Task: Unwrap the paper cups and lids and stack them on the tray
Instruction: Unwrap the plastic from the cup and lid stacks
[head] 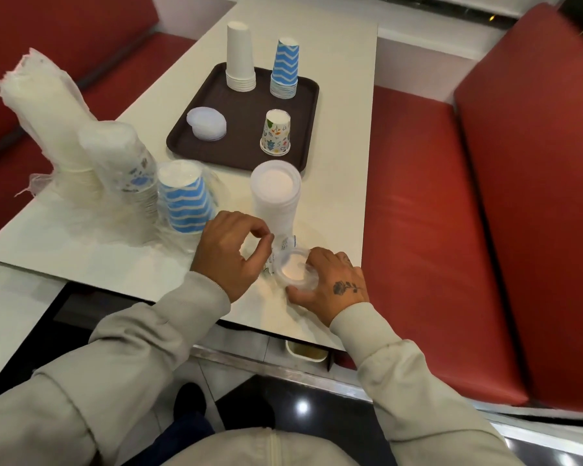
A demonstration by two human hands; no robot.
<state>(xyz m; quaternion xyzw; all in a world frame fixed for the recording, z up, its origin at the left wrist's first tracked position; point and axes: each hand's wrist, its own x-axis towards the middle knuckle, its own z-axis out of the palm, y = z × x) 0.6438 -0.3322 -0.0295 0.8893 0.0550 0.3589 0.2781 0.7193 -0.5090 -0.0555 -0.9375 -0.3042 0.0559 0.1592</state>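
Observation:
A brown tray [216, 95] holds a white cup stack [239, 58], a blue zigzag cup stack [285, 70], a patterned cup [276, 132] and a small pile of clear lids [206, 123]. Near the table's front edge my right hand [332, 284] grips a short stack of clear lids [292, 267] still in its plastic wrap. My left hand [229, 250] pinches the wrap's edge beside those lids. A tall stack of wrapped lids [276, 193] stands just behind my hands.
At the left of the white table [337, 112] stand wrapped sleeves of white cups [44, 105], patterned cups [128, 166] and blue zigzag cups [186, 200], with loose plastic around them. Red bench seats [435, 213] flank the table.

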